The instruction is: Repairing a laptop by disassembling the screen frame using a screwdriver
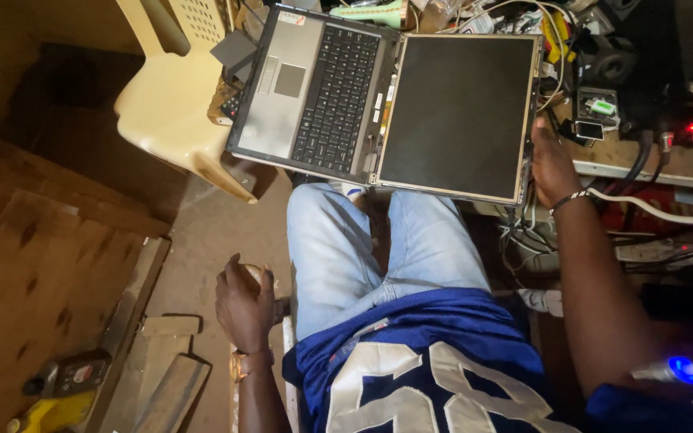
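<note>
Wooden planks (42, 265) and dusty floor (202, 232) surround me. Flat grey laptop (387, 104) lies open on my denim knees; my right hand (553, 164) grips its screen edge, my left hand (244, 305) clasps something small and round.

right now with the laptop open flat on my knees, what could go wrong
1. The open laptop lies across the knees, only the right hand at its screen edge; it could tip and slide off.
2. The left hand is down by the seat around a small round object, so it cannot steady the keyboard side near the plastic chair.
3. Cables run by the right arm and could snag.
</note>
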